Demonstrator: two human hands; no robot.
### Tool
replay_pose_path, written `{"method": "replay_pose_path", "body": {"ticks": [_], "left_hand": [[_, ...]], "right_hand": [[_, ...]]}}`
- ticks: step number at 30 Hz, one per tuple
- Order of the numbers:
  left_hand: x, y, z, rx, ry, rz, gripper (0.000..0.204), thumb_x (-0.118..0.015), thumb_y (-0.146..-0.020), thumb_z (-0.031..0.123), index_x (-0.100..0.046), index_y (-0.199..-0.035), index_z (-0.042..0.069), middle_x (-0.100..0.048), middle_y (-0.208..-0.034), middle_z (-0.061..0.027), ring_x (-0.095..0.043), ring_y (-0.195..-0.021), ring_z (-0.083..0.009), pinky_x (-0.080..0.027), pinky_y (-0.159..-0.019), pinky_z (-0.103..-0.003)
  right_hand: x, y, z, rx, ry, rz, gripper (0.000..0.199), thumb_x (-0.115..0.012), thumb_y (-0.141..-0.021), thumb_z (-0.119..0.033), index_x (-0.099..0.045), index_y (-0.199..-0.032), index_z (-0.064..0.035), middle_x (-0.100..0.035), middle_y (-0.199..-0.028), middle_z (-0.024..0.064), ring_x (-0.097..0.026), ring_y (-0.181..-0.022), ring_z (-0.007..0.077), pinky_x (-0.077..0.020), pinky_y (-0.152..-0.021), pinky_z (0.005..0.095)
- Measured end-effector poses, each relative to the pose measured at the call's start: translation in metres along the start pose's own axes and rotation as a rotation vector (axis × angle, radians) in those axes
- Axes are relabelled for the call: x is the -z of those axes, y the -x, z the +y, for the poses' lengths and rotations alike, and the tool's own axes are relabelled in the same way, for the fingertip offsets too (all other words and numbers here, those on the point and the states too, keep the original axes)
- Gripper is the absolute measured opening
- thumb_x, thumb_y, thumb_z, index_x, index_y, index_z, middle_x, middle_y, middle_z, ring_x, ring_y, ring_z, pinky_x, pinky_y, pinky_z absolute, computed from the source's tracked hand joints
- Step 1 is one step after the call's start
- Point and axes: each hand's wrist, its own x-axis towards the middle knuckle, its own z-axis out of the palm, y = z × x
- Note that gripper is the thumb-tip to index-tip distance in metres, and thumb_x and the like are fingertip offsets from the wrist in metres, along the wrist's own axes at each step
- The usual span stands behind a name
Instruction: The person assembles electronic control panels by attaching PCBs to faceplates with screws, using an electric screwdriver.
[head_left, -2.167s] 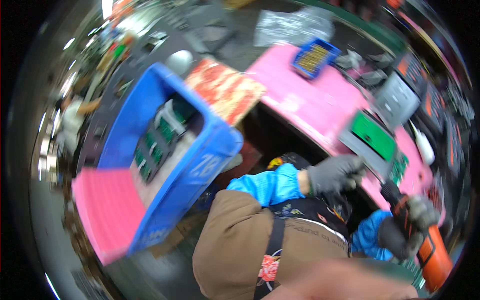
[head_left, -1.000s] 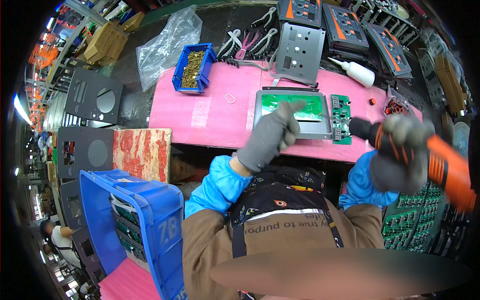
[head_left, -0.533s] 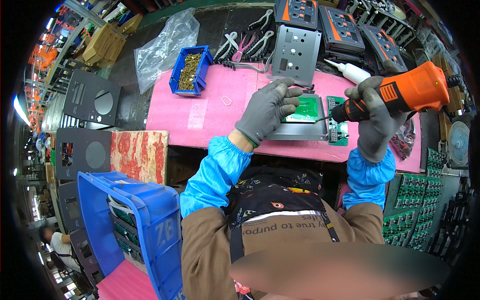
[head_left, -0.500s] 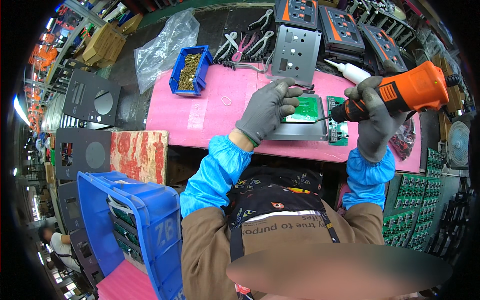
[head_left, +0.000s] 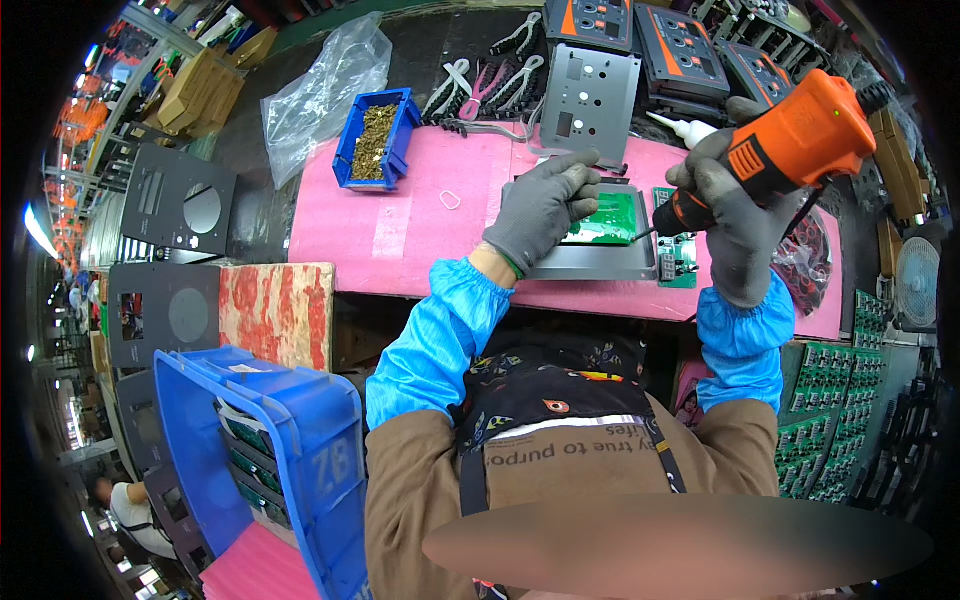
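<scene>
My right hand, in a grey glove, is wrapped round an orange and black electric screwdriver. Its thin bit slopes down to the right edge of a green circuit board. The board lies in a shallow grey metal panel on the pink foam mat. Over the panel's left part, my gloved left hand has its fingers curled together beside the board; whatever they may hold is hidden. A smaller circuit board with digit displays lies just right of the panel.
A blue bin of brass-coloured screws stands on the pink mat. Behind are a grey punched panel, cable bundles and a white bottle. A blue crate stands lower left; several green boards lie at right.
The screwdriver's rear end has swung up and slightly left, so the tool stands steeper, its bit still by the board's right edge. My left hand stays curled by the board.
</scene>
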Motion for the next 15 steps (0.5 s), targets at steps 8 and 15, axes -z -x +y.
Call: {"method": "replay_pose_path", "body": {"ticks": [8,15], "left_hand": [[0.000,-0.004,0.001,0.047,-0.018,0.038,0.034,-0.050,-0.098,0.024,-0.052,-0.121,-0.001,-0.053,-0.095,-0.0032,-0.051,-0.077,-0.0089,-0.047,-0.067,-0.022],[0.000,0.000,0.005,-0.021,-0.130,-0.064,0.030,-0.052,-0.097,0.021,-0.053,-0.116,-0.002,-0.053,-0.088,-0.0020,-0.050,-0.072,-0.0083,-0.046,-0.063,-0.020]], "right_hand": [[-0.008,0.000,-0.003,-0.026,0.103,-0.025,0.057,-0.058,-0.068,0.000,-0.040,-0.121,0.0102,-0.059,-0.070,0.0090,-0.063,-0.062,0.0198,-0.0548,-0.062,0.0336],[-0.012,0.003,-0.007,-0.004,-0.044,-0.080,0.040,-0.060,-0.072,0.001,-0.051,-0.110,0.0055,-0.062,-0.070,0.0075,-0.061,-0.061,0.0161,-0.0517,-0.061,0.0287]]}}
